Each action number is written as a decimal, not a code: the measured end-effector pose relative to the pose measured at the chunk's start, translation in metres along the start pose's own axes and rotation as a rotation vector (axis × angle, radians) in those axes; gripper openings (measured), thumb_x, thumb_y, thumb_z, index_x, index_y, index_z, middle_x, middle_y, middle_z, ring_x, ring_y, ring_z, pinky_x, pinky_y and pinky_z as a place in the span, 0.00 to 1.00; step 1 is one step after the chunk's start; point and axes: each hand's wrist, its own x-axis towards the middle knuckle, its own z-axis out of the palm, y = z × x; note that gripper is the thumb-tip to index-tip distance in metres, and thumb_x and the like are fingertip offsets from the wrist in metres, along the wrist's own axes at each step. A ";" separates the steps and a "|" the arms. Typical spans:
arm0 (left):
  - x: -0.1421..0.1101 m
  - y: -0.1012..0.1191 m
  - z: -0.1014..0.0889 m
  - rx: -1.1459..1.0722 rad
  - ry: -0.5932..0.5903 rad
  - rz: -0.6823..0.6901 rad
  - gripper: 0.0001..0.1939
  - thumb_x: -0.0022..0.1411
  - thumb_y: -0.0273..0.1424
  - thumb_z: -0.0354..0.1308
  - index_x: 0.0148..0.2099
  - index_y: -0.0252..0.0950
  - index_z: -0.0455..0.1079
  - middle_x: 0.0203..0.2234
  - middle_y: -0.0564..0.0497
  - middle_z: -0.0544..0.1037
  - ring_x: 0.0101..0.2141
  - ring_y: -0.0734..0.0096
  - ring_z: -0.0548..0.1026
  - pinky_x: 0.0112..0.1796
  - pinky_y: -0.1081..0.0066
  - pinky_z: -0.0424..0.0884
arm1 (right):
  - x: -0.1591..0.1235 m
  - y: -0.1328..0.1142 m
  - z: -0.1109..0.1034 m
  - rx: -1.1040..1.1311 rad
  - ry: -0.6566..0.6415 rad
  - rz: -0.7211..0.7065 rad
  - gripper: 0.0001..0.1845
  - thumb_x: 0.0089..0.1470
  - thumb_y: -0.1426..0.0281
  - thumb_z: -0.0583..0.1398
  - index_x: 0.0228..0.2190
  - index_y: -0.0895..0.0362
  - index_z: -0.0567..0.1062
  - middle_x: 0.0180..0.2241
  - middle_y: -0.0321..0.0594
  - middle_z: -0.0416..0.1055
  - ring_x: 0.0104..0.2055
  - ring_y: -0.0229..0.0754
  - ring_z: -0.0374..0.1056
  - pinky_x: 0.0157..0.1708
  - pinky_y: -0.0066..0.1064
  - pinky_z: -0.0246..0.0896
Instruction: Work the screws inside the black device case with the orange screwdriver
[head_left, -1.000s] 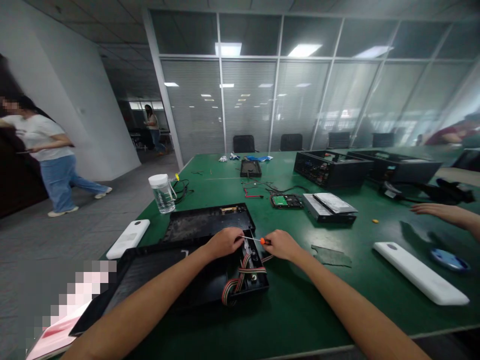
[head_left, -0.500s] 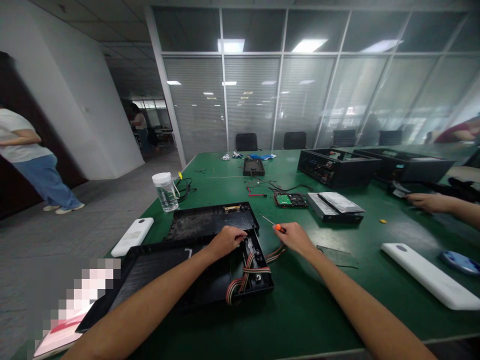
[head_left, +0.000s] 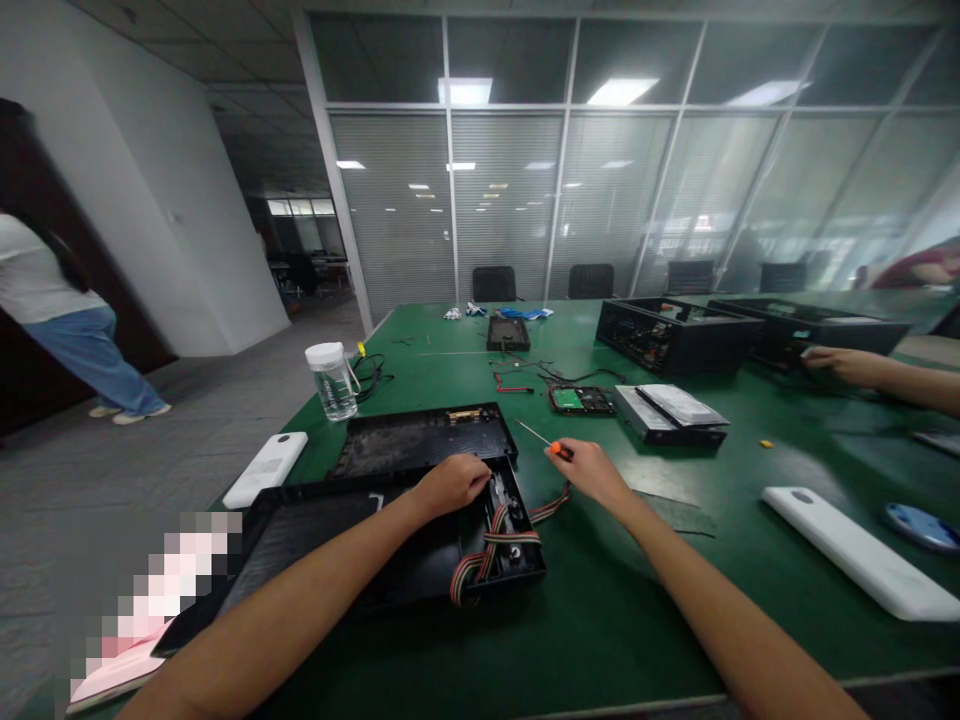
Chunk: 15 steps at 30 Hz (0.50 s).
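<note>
My right hand (head_left: pixel 589 468) is wrapped round a screwdriver (head_left: pixel 556 449) with an orange and black handle; its thin shaft points up and left above the table. My left hand (head_left: pixel 454 484) is closed in a pinch over the right end of a black plastic panel (head_left: pixel 315 540), beside a metal part. What its fingertips hold, if anything, is hidden. Multicoloured ribbon cable (head_left: pixel 512 538) loops over that end of the panel and trails right, passing below my right hand. Behind it lies a second black panel (head_left: pixel 420 442) with a brass-coloured strip.
On the green table (head_left: pixel 592 620) are a water bottle (head_left: pixel 331 382), a hard drive (head_left: pixel 581 400), a metal drive box (head_left: pixel 667 418), two white slabs (head_left: pixel 855 550) (head_left: pixel 266 469) and black computer cases (head_left: pixel 675 335). A co-worker's hand (head_left: pixel 836 364) is at the right.
My left fingers have curled in a little more. The screwdriver has shifted slightly up and left. At the right, the co-worker's hand has moved up to the far computer case.
</note>
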 end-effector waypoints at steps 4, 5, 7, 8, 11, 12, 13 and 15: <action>0.001 0.000 -0.003 -0.039 -0.023 0.018 0.08 0.59 0.25 0.51 0.36 0.33 0.72 0.31 0.48 0.75 0.35 0.69 0.72 0.41 0.73 0.65 | 0.003 0.010 -0.007 0.226 -0.067 0.238 0.15 0.47 0.64 0.55 0.39 0.56 0.65 0.23 0.32 0.66 0.21 0.35 0.60 0.21 0.24 0.51; 0.001 0.000 -0.003 -0.053 -0.018 0.005 0.08 0.58 0.24 0.51 0.36 0.33 0.71 0.32 0.48 0.75 0.35 0.69 0.72 0.41 0.73 0.65 | 0.004 0.010 -0.011 0.301 -0.069 0.273 0.17 0.47 0.66 0.54 0.41 0.56 0.63 0.22 0.30 0.64 0.20 0.34 0.59 0.20 0.24 0.51; 0.002 0.002 -0.005 -0.083 -0.007 -0.045 0.08 0.57 0.24 0.52 0.37 0.33 0.71 0.32 0.49 0.75 0.34 0.70 0.71 0.39 0.73 0.65 | 0.004 0.008 -0.021 0.474 -0.047 0.236 0.19 0.46 0.68 0.53 0.42 0.56 0.60 0.23 0.29 0.62 0.18 0.33 0.57 0.19 0.24 0.52; 0.002 0.002 -0.005 -0.100 -0.005 -0.077 0.08 0.57 0.24 0.52 0.37 0.33 0.71 0.31 0.49 0.75 0.33 0.70 0.71 0.38 0.74 0.66 | 0.004 0.006 -0.026 0.549 -0.034 0.171 0.19 0.47 0.68 0.53 0.43 0.56 0.60 0.24 0.29 0.62 0.19 0.33 0.58 0.20 0.25 0.54; 0.002 0.004 -0.005 -0.158 -0.001 -0.163 0.07 0.56 0.24 0.53 0.37 0.34 0.70 0.29 0.51 0.74 0.30 0.72 0.71 0.34 0.75 0.66 | 0.000 -0.007 -0.037 0.604 0.038 -0.015 0.18 0.50 0.62 0.53 0.42 0.57 0.66 0.24 0.33 0.64 0.21 0.34 0.60 0.23 0.27 0.57; 0.002 0.005 -0.004 -0.175 0.006 -0.181 0.07 0.55 0.24 0.53 0.37 0.34 0.70 0.29 0.51 0.74 0.30 0.72 0.71 0.33 0.75 0.66 | -0.002 -0.012 -0.037 0.569 0.082 -0.047 0.18 0.52 0.61 0.52 0.41 0.58 0.68 0.23 0.34 0.65 0.21 0.35 0.60 0.23 0.27 0.56; 0.001 0.005 -0.003 -0.189 0.013 -0.195 0.07 0.55 0.24 0.53 0.36 0.33 0.70 0.28 0.51 0.74 0.29 0.72 0.71 0.33 0.75 0.66 | -0.005 -0.016 -0.037 0.521 0.138 -0.067 0.18 0.54 0.59 0.50 0.38 0.58 0.70 0.22 0.35 0.65 0.21 0.35 0.60 0.23 0.27 0.56; 0.001 0.005 -0.002 -0.211 0.022 -0.213 0.08 0.55 0.24 0.53 0.37 0.33 0.71 0.28 0.51 0.74 0.29 0.72 0.71 0.33 0.75 0.66 | -0.009 -0.024 -0.031 0.415 0.239 -0.099 0.18 0.55 0.59 0.49 0.30 0.58 0.72 0.21 0.36 0.66 0.23 0.36 0.60 0.24 0.27 0.55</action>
